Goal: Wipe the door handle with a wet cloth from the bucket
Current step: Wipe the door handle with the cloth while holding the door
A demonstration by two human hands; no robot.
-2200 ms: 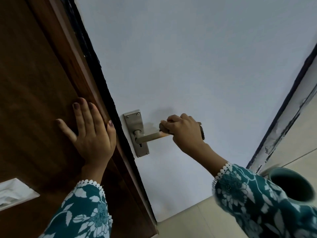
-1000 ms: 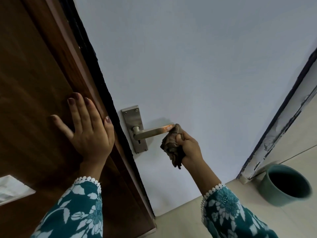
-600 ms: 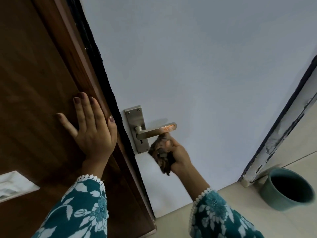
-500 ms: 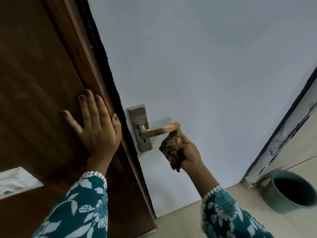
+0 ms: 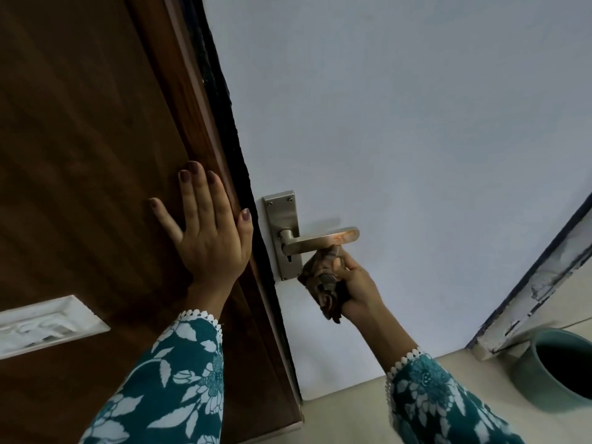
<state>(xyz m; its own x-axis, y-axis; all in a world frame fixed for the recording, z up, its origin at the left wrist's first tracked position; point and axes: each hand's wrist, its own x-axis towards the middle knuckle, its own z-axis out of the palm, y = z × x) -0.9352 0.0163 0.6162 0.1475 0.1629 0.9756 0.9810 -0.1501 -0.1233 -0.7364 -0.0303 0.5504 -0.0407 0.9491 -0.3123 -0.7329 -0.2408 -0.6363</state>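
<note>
A brushed-metal lever door handle [image 5: 320, 241] sticks out to the right from its backplate [image 5: 283, 219] on the pale door [image 5: 400, 123]. My right hand [image 5: 357, 283] is closed around a bunched brown cloth [image 5: 323, 280] and presses it against the underside of the lever. My left hand [image 5: 208, 232] lies flat with fingers spread on the dark wooden door frame [image 5: 96, 155], just left of the backplate. A teal bucket [image 5: 557, 370] stands on the floor at the lower right; its inside looks dark.
A white switch plate [image 5: 41, 325] is set in the wood at the lower left. A chipped white frame edge [image 5: 538, 283] runs diagonally at the right, above the bucket. Beige floor [image 5: 352, 421] lies below the door.
My right hand came off the top of the lever's end and dropped beneath it with the cloth, rubbing along the underside. My left hand stayed flat on the wood.
</note>
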